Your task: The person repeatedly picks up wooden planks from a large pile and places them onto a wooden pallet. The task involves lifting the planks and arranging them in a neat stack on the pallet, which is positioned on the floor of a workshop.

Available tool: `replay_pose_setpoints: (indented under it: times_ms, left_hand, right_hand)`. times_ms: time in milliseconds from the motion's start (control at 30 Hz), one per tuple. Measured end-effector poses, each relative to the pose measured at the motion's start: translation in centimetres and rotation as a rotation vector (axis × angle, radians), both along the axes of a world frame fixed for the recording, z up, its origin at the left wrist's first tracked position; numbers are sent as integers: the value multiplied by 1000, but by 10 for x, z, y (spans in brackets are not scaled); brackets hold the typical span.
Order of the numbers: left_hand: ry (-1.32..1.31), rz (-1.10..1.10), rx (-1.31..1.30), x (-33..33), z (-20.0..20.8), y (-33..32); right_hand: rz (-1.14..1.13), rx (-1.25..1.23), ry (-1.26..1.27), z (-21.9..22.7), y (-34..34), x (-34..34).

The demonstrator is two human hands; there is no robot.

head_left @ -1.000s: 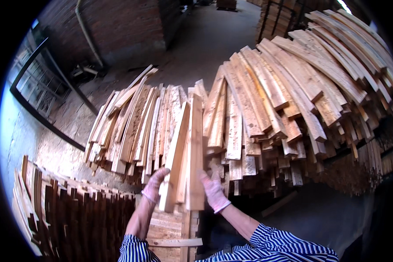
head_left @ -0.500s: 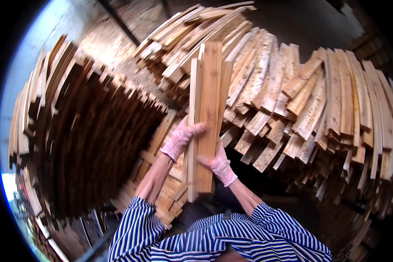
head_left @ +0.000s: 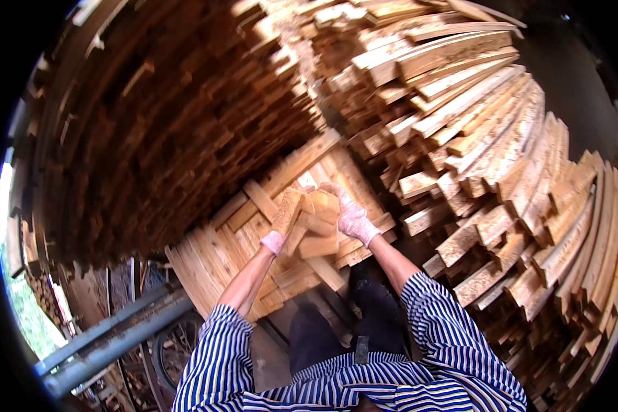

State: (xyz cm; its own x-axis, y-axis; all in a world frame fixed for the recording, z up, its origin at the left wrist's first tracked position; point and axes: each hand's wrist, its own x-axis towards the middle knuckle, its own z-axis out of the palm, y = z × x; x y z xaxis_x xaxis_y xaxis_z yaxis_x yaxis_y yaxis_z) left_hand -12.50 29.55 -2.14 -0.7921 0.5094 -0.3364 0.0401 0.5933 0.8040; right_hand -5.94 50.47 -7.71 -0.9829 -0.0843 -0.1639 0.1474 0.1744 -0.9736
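A small bundle of wooden boards (head_left: 321, 246) is between my two hands, seen nearly end-on. My left hand (head_left: 274, 240), in a pinkish knit glove, grips the bundle's left side; boards hide most of its fingers. On the right side, my gloved right hand (head_left: 353, 216) is closed around the same boards. Beneath them lies a layer of flat boards (head_left: 200, 266), with a crosspiece (head_left: 260, 199) on its far left part. Whether the held boards touch that layer I cannot tell.
A tall, shadowed stack of boards (head_left: 165, 144) rises at the far left. Loosely piled boards (head_left: 474, 123) fill the right side, their ends sticking out towards me. Blue metal rails (head_left: 117, 343) and a spoked wheel (head_left: 175, 350) are at the lower left.
The boards were upright in front of me; now they are tipped away, their ends facing me, over the board layer. My view has turned left and down.
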Motion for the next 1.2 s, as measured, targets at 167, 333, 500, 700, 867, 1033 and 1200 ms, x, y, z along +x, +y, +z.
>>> replay_pose_setpoints:
  times_ms: [167,333,500,700,867,1033,1200]
  left_hand:
    - [-140,184,48,25,-13,-58]
    - [-308,388,362,65,-6,-99]
    - [-412,1167,780,162,-65,-169]
    - [-522,1336,425,200,-96,-278]
    - [-518,1380,569,178,-122,-330]
    - [-577,1433,730,246,-142,-468]
    - [-641,1427,652,243,-167,-514]
  right_hand:
    - [227,68,-106,29,-47,-36]
    - [452,343,-138,102,-75,-53]
    - [301,-395,-334,64,-173,7]
    - [109,-414,-563,-69,-292,67]
    - [-106,100,-401,-202,-284,39]
    - [75,902,-245,-121,-391,87]
    - [8,1063,-39,-104,-413,96]
